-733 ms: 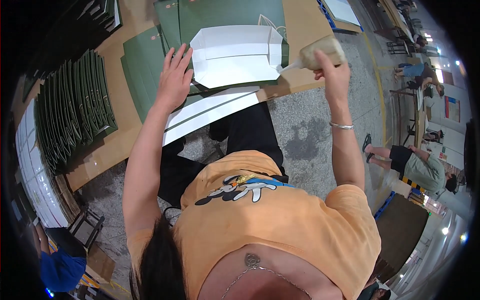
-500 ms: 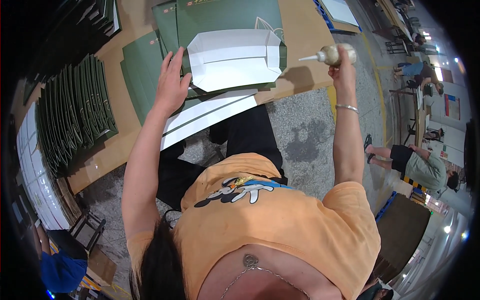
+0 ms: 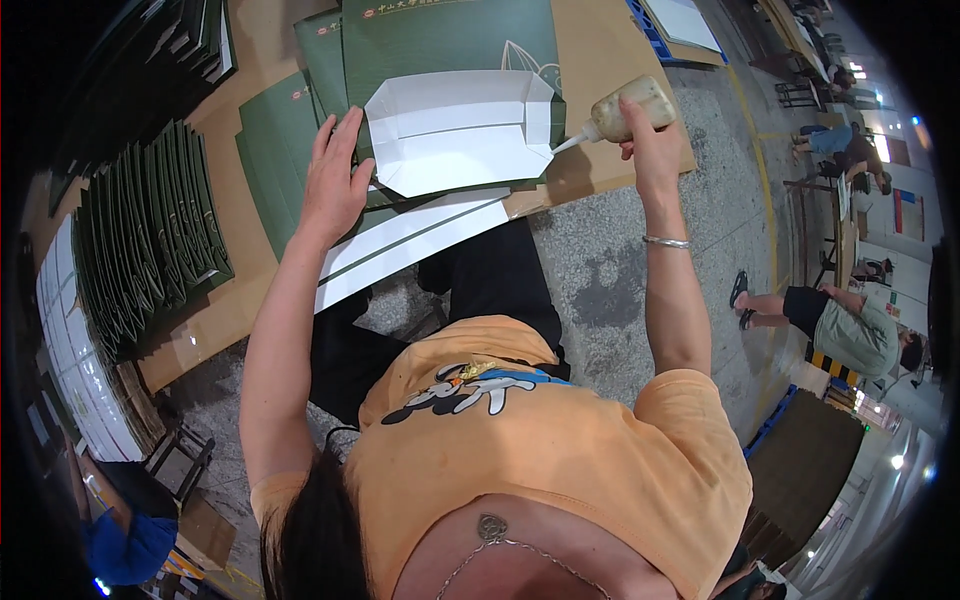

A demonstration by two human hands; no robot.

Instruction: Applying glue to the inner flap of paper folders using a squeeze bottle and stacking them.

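In front of me lies a green paper bag [image 3: 450, 50], its bottom opened out into white folded flaps [image 3: 450, 145]. My right hand [image 3: 648, 140] grips a squeeze bottle [image 3: 632, 108] of pale contents, tilted so its thin white nozzle points left. The nozzle tip is at the flaps' near right corner; whether it touches, I cannot tell. My left hand [image 3: 335, 180] rests at the left edge of the bag's opened bottom, fingers extended and slightly apart. Beneath and beside it are more flat green bags [image 3: 275, 150] and white-edged strips [image 3: 420, 235].
A row of folded green bags [image 3: 155, 230] stands on the table's left, beside a white stack [image 3: 75, 330]. Brown board [image 3: 600, 50] covers the table. Beyond its right edge is grey floor [image 3: 610, 270]. Other people [image 3: 855, 330] are at the far right and lower left.
My right hand has brought the bottle left and slightly down, so its nozzle reaches the flaps' corner. The bag and my left hand have shifted slightly.
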